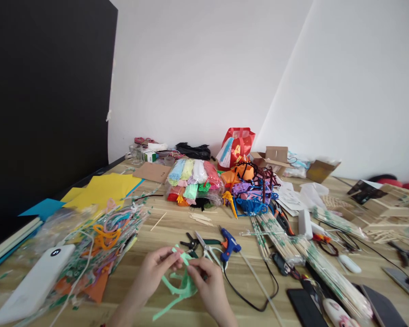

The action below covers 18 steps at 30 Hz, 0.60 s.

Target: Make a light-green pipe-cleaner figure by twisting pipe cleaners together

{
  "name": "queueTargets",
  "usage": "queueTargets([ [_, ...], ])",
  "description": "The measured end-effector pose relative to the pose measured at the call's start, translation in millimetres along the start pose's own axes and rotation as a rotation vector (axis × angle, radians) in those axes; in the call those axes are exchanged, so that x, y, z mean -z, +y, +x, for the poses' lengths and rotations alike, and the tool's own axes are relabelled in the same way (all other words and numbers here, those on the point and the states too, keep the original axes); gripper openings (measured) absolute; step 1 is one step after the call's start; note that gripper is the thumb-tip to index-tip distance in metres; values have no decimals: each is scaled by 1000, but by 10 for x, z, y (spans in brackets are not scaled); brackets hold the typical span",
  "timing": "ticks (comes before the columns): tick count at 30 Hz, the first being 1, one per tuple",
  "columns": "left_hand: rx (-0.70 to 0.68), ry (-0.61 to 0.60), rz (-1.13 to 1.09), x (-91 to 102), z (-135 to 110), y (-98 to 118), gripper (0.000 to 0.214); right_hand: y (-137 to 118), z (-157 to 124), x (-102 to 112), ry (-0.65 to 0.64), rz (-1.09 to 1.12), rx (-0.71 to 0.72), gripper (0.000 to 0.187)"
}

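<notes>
Near the table's front edge, my left hand (157, 268) pinches the upper part of a light-green fuzzy pipe cleaner piece (183, 287). My right hand (207, 278) grips the same piece from the other side, thumb and fingers close together. Its bent strands hang in loops between and below my hands, with one loose end pointing down to the left. Just beyond my fingers lie scissors (207, 247) with pale green handles and black-handled pliers (191, 240). A blue hot glue gun (229, 244) rests to the right of them, its black cord curving toward me.
A white power bank (34, 286) and a pile of plastic-wrapped craft scraps (98, 250) lie at left. Bagged pipe cleaner bundles (194, 179) sit further back, beside tangled colored ones (255, 190). Bagged wooden sticks (330, 277) stretch along the right, near a black phone (305, 308).
</notes>
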State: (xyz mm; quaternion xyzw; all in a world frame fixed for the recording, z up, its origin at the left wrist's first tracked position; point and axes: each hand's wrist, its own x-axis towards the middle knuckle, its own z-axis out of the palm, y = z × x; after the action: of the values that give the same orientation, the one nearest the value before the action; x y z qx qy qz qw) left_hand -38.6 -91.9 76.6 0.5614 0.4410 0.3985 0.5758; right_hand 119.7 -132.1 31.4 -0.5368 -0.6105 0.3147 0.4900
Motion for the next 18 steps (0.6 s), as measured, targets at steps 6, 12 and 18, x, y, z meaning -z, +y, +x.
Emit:
queueTargets([
  [6,-30,-126,-115,-22,-13,-32,32,-16,11,16,6,1,-46,22],
  [12,-41,-249,-157,0,-7,-42,28,-32,3,41,-10,15,-73,22],
  [18,-48,-297,-88,31,-35,98,23,-2,16,39,-6,-1,-79,21],
])
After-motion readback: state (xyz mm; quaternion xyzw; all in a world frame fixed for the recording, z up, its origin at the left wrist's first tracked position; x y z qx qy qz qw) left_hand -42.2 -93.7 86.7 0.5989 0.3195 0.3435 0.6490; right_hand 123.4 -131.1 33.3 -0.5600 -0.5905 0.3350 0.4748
